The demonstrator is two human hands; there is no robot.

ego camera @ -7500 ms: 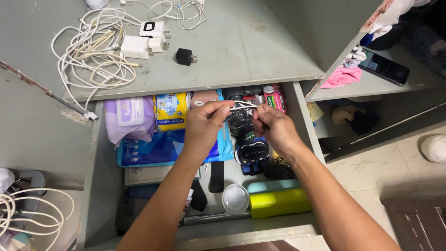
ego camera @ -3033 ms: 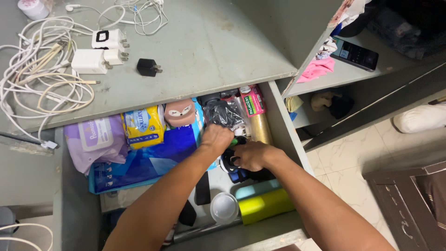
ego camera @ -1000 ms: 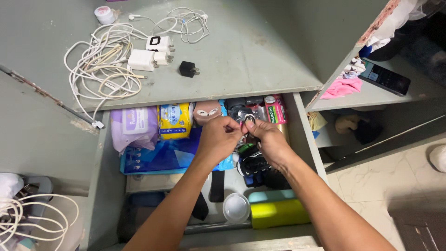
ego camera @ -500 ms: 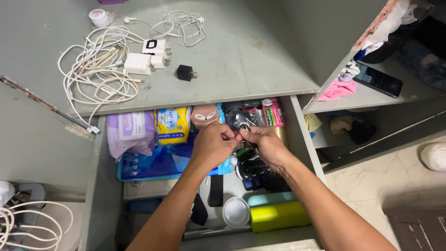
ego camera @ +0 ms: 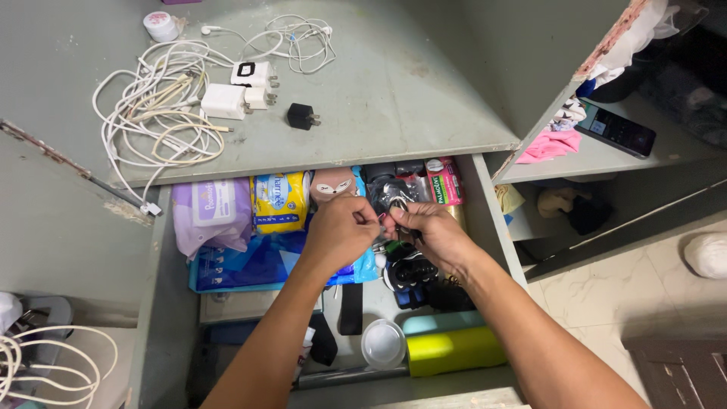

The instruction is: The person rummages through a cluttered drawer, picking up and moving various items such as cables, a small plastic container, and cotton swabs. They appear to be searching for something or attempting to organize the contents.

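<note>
- Looking down from the head camera, both hands are meeting over an open drawer [ego camera: 163,303] set under a grey desktop [ego camera: 394,98].
- The left hand [ego camera: 338,231] is pinching narrowly, thumb and forefinger closing on a small thin item [ego camera: 383,220] at the fingertips; what the item is cannot be told.
- The right hand [ego camera: 430,231] is curling its fingers around the other end of the same small item, just touching the left hand's fingertips, with a dark looped cable [ego camera: 397,198] showing just behind.
- The held item is hanging above the back middle of the drawer, over a blue plastic pack [ego camera: 242,261] and beside a black bundle of straps [ego camera: 409,274].
- Lying along the drawer's back are a purple wipes pack [ego camera: 212,216], a yellow packet [ego camera: 279,201], a roll of tan tape [ego camera: 333,184] and a pink tube box [ego camera: 445,182].
- Sitting nearer the front are a yellow-green case [ego camera: 454,350], a teal case [ego camera: 447,322] touching it, a clear round lid [ego camera: 383,344] and a black flat strip [ego camera: 351,308].
- Resting on the desktop are tangled white cables [ego camera: 159,125], two white chargers [ego camera: 235,97], a small black plug [ego camera: 301,116], white earphones [ego camera: 303,38] and a little white jar [ego camera: 160,25].
- Lying on the shelf to the right are a dark phone [ego camera: 615,130] and a pink cloth [ego camera: 551,144].
</note>
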